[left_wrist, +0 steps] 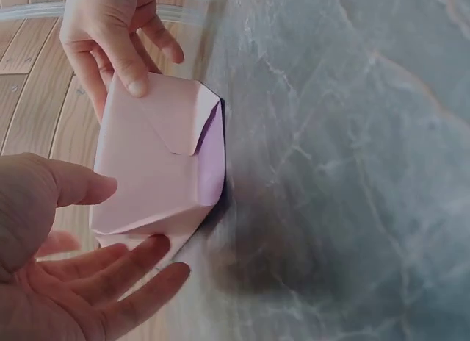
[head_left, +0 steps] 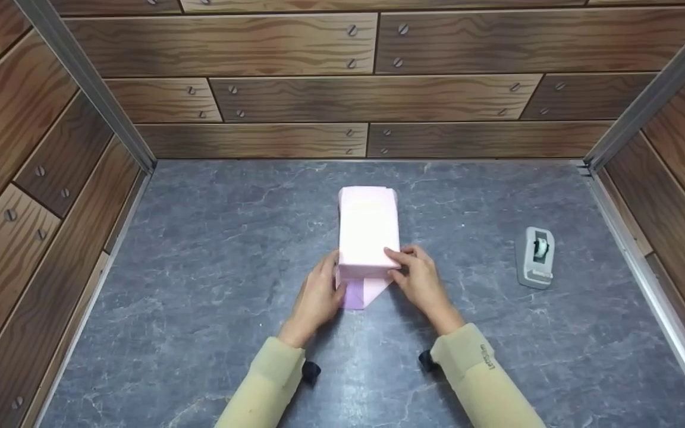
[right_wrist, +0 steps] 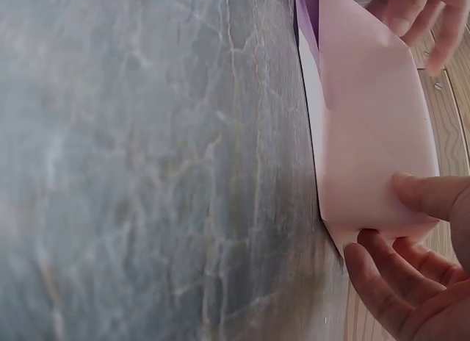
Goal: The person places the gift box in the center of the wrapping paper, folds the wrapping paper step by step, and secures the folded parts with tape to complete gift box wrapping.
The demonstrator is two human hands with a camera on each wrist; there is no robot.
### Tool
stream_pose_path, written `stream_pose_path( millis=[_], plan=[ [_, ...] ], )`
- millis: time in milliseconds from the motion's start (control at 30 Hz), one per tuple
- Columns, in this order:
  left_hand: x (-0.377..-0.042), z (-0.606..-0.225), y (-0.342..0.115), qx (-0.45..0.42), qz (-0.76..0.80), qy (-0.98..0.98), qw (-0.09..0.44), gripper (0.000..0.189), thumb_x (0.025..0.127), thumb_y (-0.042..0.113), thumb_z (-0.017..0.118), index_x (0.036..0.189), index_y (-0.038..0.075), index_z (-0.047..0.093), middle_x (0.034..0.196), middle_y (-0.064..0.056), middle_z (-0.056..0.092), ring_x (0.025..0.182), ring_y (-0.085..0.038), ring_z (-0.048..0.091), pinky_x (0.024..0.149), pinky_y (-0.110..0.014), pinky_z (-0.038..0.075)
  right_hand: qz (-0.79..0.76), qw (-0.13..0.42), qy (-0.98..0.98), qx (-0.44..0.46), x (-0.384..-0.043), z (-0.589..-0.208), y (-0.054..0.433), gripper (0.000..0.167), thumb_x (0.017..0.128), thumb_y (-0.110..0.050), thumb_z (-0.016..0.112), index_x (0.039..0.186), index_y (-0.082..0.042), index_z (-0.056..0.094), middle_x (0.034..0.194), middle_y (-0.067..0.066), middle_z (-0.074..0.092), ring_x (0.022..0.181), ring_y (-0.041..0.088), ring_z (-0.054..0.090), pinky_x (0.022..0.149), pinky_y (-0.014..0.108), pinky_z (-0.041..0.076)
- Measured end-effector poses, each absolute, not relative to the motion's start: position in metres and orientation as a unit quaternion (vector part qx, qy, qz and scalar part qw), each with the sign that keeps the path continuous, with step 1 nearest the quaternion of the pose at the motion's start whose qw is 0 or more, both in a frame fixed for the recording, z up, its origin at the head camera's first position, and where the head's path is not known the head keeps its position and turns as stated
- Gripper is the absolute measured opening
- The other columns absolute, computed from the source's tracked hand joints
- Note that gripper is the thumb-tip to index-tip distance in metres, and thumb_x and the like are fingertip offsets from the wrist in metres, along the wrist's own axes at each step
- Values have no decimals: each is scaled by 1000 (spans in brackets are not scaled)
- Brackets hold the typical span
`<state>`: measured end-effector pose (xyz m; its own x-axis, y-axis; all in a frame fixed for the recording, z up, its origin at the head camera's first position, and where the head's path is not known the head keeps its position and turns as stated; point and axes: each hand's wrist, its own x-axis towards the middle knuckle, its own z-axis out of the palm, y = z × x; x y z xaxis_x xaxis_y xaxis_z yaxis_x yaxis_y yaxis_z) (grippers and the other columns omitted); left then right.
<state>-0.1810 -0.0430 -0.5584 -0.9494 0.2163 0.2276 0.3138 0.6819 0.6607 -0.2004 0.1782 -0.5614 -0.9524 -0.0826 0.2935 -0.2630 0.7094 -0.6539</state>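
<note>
A box wrapped in pale pink paper [head_left: 369,229] lies in the middle of the table, its long side running away from me. At its near end, a loose paper flap [head_left: 353,295] with a purple inner side sticks out low toward me. My left hand [head_left: 317,291] holds the near left corner, thumb at the end face and fingers along the side. With my right hand [head_left: 423,280] I grip the near right corner, one finger on top and the thumb against the end. In the left wrist view, folded paper [left_wrist: 180,124] overlaps the end face, purple showing at its bottom edge.
A grey tape dispenser [head_left: 536,258] with a roll in it stands to the right on the dark marbled table [head_left: 217,285]. Wood-patterned walls [head_left: 295,98] with metal corner posts enclose the table at the back and both sides.
</note>
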Motion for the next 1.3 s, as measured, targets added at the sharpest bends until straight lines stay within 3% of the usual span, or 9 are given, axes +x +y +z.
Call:
stream_pose_path(
  millis=[200,467,833,1300],
  plan=[
    [-179,-564,-44,-104,-417,-901,59,41,88,5,70,126,-3,58,101,-17,68,78,-22,68,68,-34,56,369,121,-917,96,-200,-560,178,46,79,1,80,122,-13,71,110,15,60,101,33,61,88,44,51],
    [-176,-569,-40,-61,-435,-896,63,20,91,11,69,104,-3,64,93,-17,69,78,-22,71,67,-31,58,369,100,-920,82,-200,-558,178,47,81,1,78,124,-14,69,113,16,60,104,32,60,89,44,51],
    [-180,-571,-38,-30,-394,-910,128,8,89,9,67,82,5,68,72,-4,69,63,-13,65,58,-30,54,378,101,-916,84,-201,-558,179,45,79,0,79,122,-13,70,115,18,60,106,36,59,92,46,49],
    [-175,-574,-40,-35,-361,-924,123,8,77,2,71,81,8,67,69,0,66,61,-15,63,55,-33,52,378,100,-917,80,-200,-558,178,47,79,1,79,123,-14,70,115,17,59,106,35,59,92,46,49]
  ],
)
